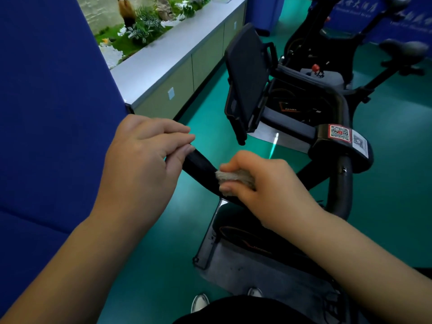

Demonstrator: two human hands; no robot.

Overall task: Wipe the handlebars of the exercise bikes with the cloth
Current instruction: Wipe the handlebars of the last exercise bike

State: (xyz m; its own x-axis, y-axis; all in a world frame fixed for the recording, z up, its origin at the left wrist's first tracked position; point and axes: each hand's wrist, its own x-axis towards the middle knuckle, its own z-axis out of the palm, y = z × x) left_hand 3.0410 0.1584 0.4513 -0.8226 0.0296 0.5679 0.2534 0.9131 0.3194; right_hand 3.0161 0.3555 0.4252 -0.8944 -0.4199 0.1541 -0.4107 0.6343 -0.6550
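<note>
Near: person's shoes (200, 302) on green floor (149, 265), black clothing at bottom edge. Both forearms reach fwd over the bike frame (233, 239). Left hand (142, 157) has fingers curled round the end of the black handlebar (198, 164), thumb on top, gripping it. Right hand (261, 183) just beside it, fingers and thumb pinching a small folded beige cloth (233, 177); cloth is pressed on the handlebar, touching it between the 2 hands. Handlebar curves right to a thicker black bar (341, 190) under a clamp w/ QR stickers (340, 133). Mid: dark tablet holder (247, 83) tilted up above the bar, bike body behind it w/ red knob (315, 67). Left: blue partition (46, 101). Far: grey cabinet (177, 64) along the wall, plants (145, 26) behind it; second bike (374, 31) at top right, blue banner (397, 17) w/ white text, not legible.
</note>
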